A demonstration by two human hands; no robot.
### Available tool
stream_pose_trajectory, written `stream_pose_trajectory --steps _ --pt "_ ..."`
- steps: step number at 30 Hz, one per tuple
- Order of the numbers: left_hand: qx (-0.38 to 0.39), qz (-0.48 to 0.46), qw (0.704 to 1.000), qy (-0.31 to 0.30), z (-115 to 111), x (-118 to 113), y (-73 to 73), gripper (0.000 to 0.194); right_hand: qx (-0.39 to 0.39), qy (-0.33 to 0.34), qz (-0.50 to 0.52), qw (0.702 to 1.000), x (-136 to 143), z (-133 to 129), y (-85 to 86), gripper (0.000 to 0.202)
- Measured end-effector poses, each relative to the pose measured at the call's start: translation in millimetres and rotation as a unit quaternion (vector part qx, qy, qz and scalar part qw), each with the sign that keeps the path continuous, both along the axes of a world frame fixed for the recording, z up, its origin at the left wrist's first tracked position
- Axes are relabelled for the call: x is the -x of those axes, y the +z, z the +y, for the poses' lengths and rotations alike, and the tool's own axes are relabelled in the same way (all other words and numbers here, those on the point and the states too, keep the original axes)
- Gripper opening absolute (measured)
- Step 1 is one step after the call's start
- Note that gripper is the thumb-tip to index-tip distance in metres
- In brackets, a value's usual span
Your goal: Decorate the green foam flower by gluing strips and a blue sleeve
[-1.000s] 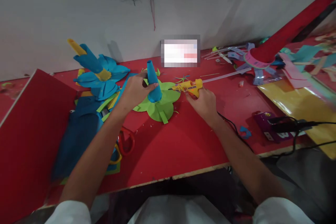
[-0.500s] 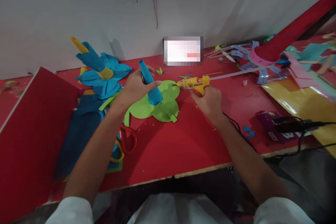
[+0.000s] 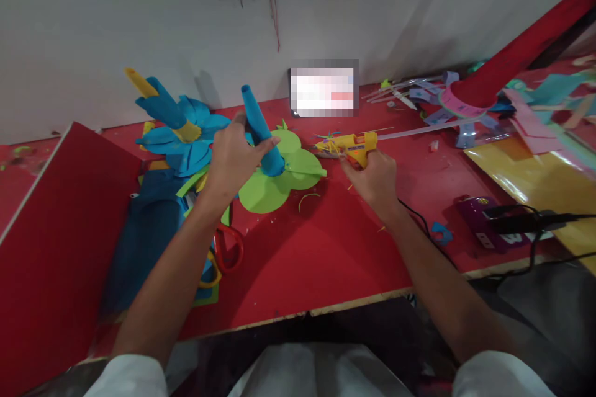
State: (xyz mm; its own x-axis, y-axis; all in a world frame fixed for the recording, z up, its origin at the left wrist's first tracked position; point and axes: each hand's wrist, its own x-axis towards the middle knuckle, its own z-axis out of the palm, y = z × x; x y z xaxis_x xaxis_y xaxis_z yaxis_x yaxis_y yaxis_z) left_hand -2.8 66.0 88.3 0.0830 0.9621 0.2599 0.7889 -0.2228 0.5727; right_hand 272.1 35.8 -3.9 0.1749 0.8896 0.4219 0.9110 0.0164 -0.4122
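Observation:
My left hand (image 3: 239,152) is closed round a blue paper cone (image 3: 261,127), which tilts to the left. The cone's wide end meets the middle of a green paper flower (image 3: 265,192) with rounded petals. A green strip (image 3: 307,170) lies across the right petal. To the right, my right hand (image 3: 372,180) grips the handle of a yellow glue gun (image 3: 356,146). Its nozzle points left toward the flower, apart from it, with yellow strands round the front. A long clear glue stick (image 3: 414,131) sticks out of the gun's back.
A finished-looking blue flower (image 3: 189,158) stands back left, beside a red board (image 3: 60,248). Scissors (image 3: 228,248) lie near my left forearm. A pixelated screen (image 3: 323,90) leans on the wall. A purple box with plugs (image 3: 493,223) and paper scraps (image 3: 531,130) are at right.
My left hand has turned the cone and flower; the green strip now points right instead of toward me. The glue gun has shifted slightly right, away from the petals.

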Motion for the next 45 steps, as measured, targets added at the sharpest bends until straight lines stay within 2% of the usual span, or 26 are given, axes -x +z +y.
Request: stream_pose_trajectory --steps 2,4,8,10,14,17,24,27,30,33,36,39,41,43,45 --pt "-0.028 0.002 1.0 0.011 0 -4 -6.2 0.039 0.004 -0.001 -0.003 1.0 -1 1 -0.8 0.041" --pt "-0.022 0.006 1.0 0.0 2 -4 -11.3 0.043 0.011 -0.003 -0.006 1.0 -1 1 -1.5 0.041" --pt "0.057 0.0 0.994 -0.098 7 5 -11.7 0.04 0.022 0.002 -0.004 1.0 -2 1 -1.7 0.042" --pt "0.074 0.002 0.99 -0.121 7 8 -8.7 0.036 0.024 0.004 -0.001 1.0 -2 0 -1.2 0.041" --pt "0.035 0.014 0.996 -0.079 4 6 -5.9 0.034 0.018 -0.002 -0.001 1.0 -1 0 -0.8 0.039" --pt "-0.008 0.018 0.999 -0.051 4 2 -10.3 0.031 0.016 -0.002 -0.005 1.0 -2 0 -1.6 0.038" --pt "0.004 0.037 0.996 -0.075 7 -2 -25.3 0.027 0.078 0.103 -0.067 0.989 7 -5 -2.7 0.037" --pt "0.013 0.041 0.996 -0.077 6 -3 -22.7 0.03 0.096 0.123 -0.084 0.984 15 -7 -5.1 0.043" --pt "0.039 0.025 0.993 -0.112 5 1 -18.4 0.037 0.107 0.124 -0.086 0.983 19 -7 -8.6 0.045" --pt "0.052 -0.033 0.992 -0.111 3 16 -21.3 0.044 0.114 0.111 -0.085 0.984 21 -5 -9.6 0.045" --pt "0.022 -0.043 0.998 -0.033 -3 42 -31.4 0.035 0.111 0.094 -0.081 0.986 20 -4 -7.7 0.045" --pt "-0.001 0.057 0.995 0.077 -15 72 -39.4 0.034 0.105 0.087 -0.082 0.987 20 -4 -5.9 0.046" --pt "0.063 0.188 0.974 0.114 -23 89 -41.2 0.04 0.106 0.088 -0.084 0.987 21 -5 -5.7 0.046" --pt "0.148 0.276 0.947 0.076 -29 103 -42.4 0.046 0.107 0.089 -0.084 0.987 21 -5 -6.2 0.046" --pt "0.204 0.287 0.936 0.009 -30 114 -45.4 0.054 0.106 0.091 -0.083 0.987 22 -5 -6.6 0.046"
